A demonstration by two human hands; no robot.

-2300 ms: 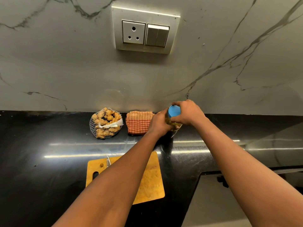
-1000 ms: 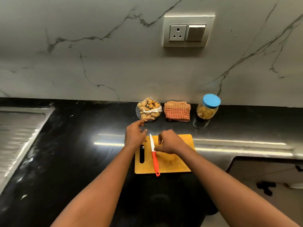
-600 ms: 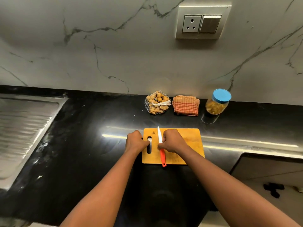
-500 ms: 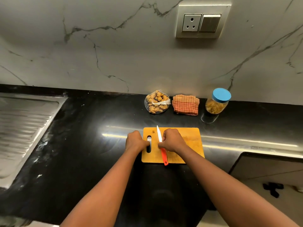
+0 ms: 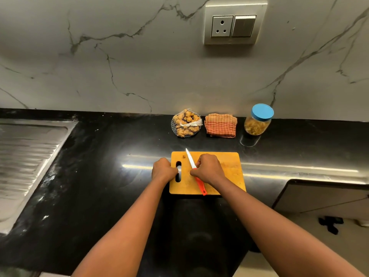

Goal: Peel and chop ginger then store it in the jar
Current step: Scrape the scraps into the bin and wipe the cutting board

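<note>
Let go of jar (image 5: 258,121) approx 2 s back; parked it at 1 o'clock by the wall, blue lid on, w/ yellowish stuff inside. Brought both grips down to board (image 5: 229,166) mid-surface (image 5: 99,176) and squared it up. Swung knife (image 5: 191,161) slightly in last half sec, w/ tip now to 11 and red handle to 5. Reads as setup done, no peeling yet; prob. next: fetch a piece. Left ginger (image 5: 186,123) untouched in its net bag at 12, w/ folded cloth (image 5: 221,125) betw. it and jar. Holding board's 9 o'clock edge w/ L grip (image 5: 163,170), curled closed by the slot. Pinching knife at blade/handle join w/ R grip (image 5: 208,169), closed; no ginger in either.
</note>
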